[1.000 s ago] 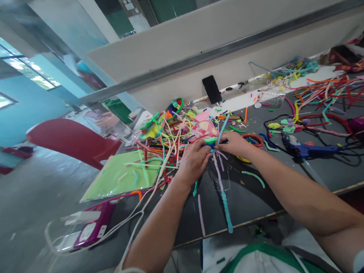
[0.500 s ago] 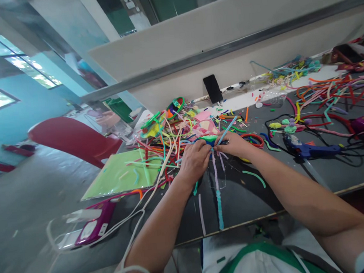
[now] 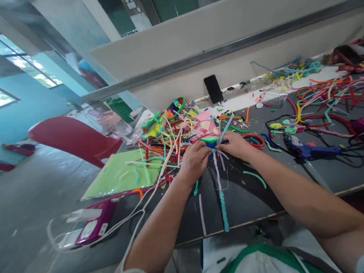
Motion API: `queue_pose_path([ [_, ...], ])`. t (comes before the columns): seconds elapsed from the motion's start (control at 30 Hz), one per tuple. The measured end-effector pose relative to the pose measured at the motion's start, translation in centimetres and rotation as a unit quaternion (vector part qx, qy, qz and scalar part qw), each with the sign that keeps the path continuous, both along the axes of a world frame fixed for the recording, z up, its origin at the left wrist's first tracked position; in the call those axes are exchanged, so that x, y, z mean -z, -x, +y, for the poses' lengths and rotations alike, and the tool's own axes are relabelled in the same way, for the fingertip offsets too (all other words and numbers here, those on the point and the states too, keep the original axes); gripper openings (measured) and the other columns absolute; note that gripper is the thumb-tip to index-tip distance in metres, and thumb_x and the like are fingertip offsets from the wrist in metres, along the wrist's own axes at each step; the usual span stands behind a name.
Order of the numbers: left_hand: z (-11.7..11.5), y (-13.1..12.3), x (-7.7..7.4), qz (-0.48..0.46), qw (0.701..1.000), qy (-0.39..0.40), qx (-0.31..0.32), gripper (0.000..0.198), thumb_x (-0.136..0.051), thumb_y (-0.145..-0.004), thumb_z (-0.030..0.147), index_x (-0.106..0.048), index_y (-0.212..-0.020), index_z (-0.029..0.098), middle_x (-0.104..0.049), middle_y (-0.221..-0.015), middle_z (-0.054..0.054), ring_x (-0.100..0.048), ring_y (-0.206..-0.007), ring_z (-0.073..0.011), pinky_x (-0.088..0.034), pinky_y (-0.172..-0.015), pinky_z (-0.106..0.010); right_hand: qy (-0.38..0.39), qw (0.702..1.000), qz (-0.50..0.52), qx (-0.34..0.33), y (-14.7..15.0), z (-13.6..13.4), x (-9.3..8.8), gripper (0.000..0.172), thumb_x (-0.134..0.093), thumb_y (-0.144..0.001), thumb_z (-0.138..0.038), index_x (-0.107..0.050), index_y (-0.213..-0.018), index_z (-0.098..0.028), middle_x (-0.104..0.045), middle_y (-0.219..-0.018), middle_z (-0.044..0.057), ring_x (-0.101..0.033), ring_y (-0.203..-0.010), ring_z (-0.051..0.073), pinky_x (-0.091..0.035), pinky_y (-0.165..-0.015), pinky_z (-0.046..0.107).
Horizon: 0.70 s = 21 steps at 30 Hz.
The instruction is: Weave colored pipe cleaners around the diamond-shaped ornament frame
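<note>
Both hands meet at the middle of the dark table (image 3: 262,197), fingers pinched together. My left hand (image 3: 194,160) and my right hand (image 3: 236,144) grip a small bundle of pipe cleaners (image 3: 212,141), green and blue at the top. A pale purple stem with a teal lower end (image 3: 221,192) hangs from the bundle toward me. A light blue stem (image 3: 225,129) sticks up between the hands.
A heap of coloured pipe cleaners (image 3: 166,133) lies behind the hands, a green sheet (image 3: 118,175) to the left. A blue glue gun (image 3: 309,149) and black cables lie right. A black phone (image 3: 213,89) leans on the wall. A magenta device (image 3: 94,225) with white cord sits front left.
The hanging purple and teal stem swung slightly left, then back right. Both hands stayed in place on the bundle.
</note>
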<state>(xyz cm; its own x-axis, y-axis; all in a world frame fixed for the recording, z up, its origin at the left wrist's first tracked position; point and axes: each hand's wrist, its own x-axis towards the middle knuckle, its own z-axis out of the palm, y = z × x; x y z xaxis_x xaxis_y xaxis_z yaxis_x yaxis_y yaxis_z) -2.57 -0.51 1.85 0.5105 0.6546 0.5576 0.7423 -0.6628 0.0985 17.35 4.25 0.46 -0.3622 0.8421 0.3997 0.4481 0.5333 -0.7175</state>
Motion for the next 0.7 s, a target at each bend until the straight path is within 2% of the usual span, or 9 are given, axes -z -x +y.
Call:
queue_pose_path([
  [0.13, -0.1, -0.1, 0.1, -0.02, 1.0, 0.009, -0.007, 0.019, -0.049, -0.089, 0.023, -0.067, -0.09, 0.019, -0.059, -0.089, -0.006, -0.056, -0.083, -0.0164, -0.044, -0.077, -0.03, 0.007, 1.0, -0.011, 0.002, 0.0, 0.0, 0.2, 0.006, -0.068, -0.075, -0.022, -0.072, -0.077, -0.018, -0.065, -0.086, 0.003, -0.059, -0.083, 0.017, -0.044, -0.079, 0.03],
  [0.27, 0.0, 0.0, 0.3, 0.01, 1.0, 0.015, -0.011, 0.019, -0.049, -0.084, 0.015, -0.067, -0.085, 0.019, -0.062, -0.087, -0.005, -0.057, -0.079, -0.0164, -0.043, -0.073, -0.03, -0.006, 1.0, -0.021, -0.013, 0.2, 0.1, 0.6, 0.005, -0.067, -0.074, -0.018, -0.071, -0.077, -0.019, -0.064, -0.09, 0.004, -0.057, -0.09, 0.018, -0.043, -0.085, 0.031],
  [0.47, 0.0, 0.1, 0.5, 0.054, 0.998, 0.009, -0.007, 0.021, -0.048, -0.079, 0.01, -0.067, -0.081, 0.019, -0.063, -0.084, -0.005, -0.057, -0.078, -0.017, -0.042, -0.071, -0.03, 0.001, 1.0, -0.016, 0.012, 0.5, 0.4, 1.4, 0.003, -0.068, -0.071, -0.014, -0.068, -0.07, -0.017, -0.059, -0.088, 0.004, -0.054, -0.093, 0.018, -0.043, -0.087, 0.031],
  [0.7, -0.3, -0.2, 0.4, 0.107, 0.994, 0.016, 0.006, 0.021, -0.047, -0.077, 0.008, -0.065, -0.079, 0.018, -0.063, -0.084, -0.006, -0.056, -0.077, -0.0174, -0.039, -0.071, -0.03, 0.023, 0.999, -0.022, 0.034, 0.7, 0.6, 2.1, 0.002, -0.068, -0.071, -0.014, -0.069, -0.071, -0.016, -0.058, -0.09, 0.004, -0.055, -0.091, 0.017, -0.044, -0.086, 0.03],
])
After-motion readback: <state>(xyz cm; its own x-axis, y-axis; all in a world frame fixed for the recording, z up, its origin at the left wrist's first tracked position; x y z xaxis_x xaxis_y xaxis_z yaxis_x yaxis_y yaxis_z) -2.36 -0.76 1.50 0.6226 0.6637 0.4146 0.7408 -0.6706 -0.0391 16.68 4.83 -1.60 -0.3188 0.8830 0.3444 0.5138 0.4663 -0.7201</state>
